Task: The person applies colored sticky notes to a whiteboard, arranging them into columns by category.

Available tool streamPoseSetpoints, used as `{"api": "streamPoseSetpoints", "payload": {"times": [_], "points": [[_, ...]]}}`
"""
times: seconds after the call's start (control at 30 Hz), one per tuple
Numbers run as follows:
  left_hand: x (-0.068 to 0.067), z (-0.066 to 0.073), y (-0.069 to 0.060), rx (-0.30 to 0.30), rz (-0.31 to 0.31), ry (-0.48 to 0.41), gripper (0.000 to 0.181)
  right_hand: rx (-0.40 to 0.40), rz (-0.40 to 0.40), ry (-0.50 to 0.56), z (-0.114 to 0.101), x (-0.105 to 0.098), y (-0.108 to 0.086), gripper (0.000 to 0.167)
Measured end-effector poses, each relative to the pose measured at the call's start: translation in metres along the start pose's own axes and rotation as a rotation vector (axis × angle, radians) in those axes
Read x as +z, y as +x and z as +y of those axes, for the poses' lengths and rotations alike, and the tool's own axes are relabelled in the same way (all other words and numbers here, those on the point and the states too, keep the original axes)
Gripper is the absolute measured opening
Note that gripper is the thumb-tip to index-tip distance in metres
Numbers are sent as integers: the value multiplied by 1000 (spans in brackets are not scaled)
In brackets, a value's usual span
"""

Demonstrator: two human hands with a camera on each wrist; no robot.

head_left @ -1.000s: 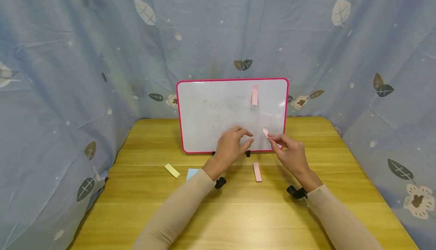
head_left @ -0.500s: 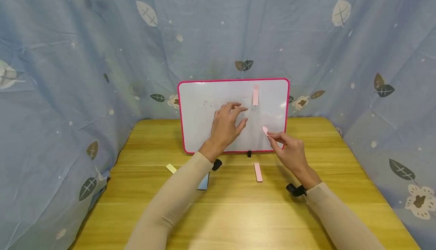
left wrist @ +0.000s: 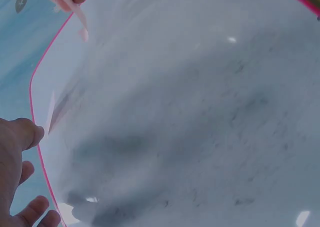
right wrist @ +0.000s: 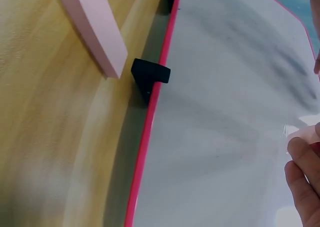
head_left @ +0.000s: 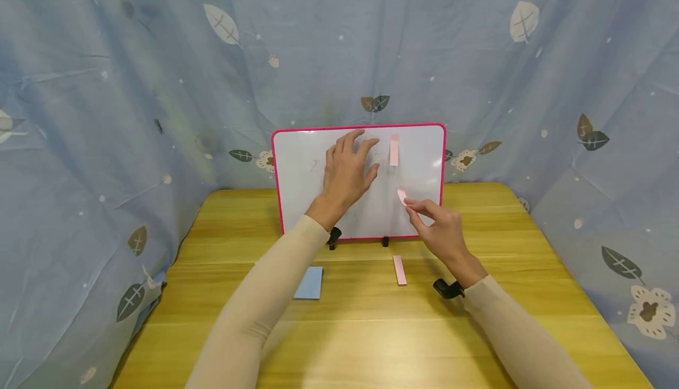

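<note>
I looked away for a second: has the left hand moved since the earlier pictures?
Yes. Against the whiteboard, the left hand has risen from near the bottom edge toward the top.

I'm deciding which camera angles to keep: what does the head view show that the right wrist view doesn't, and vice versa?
Only the head view: the blue pad on the table, the sleeves, and the pink strip stuck high on the board, which I cannot make out in the right wrist view.

Only the right wrist view: close detail, the thickness of the pink pad and wedge shape of the black foot at the board's lower rim.

Both: the board, table, pink pad, black foot, and right hand pinching a pink slip.
</note>
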State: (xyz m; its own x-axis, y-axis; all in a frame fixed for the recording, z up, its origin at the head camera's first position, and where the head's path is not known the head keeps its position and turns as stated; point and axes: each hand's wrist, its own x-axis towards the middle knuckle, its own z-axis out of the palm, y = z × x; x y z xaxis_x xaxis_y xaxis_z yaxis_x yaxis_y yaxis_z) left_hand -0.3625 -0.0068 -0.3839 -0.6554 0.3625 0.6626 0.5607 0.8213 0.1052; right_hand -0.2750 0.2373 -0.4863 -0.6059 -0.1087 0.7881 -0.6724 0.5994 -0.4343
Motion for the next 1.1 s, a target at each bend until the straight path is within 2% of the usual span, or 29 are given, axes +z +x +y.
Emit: {"api": "streamPoseSetpoints", "payload": {"times": [0.3, 0.5, 0.73, 0.93, 1.1], "points": [[-16, -10, 21, -26, -78, 85, 67, -24, 19, 27, -2, 12, 12, 12], [-15, -4, 33, -21, -160, 101, 75, -27, 47, 39, -1, 12, 18, 15], [-7, 2, 34, -46, -219, 150, 84, -41, 26, 8, -3, 14, 23, 13], [-3, 4, 32, -64, -212, 174, 92, -36, 32, -17, 0, 16, 28, 15], [4, 6, 31, -52, -211, 202, 105, -66, 36, -45, 2, 15, 32, 14]]}}
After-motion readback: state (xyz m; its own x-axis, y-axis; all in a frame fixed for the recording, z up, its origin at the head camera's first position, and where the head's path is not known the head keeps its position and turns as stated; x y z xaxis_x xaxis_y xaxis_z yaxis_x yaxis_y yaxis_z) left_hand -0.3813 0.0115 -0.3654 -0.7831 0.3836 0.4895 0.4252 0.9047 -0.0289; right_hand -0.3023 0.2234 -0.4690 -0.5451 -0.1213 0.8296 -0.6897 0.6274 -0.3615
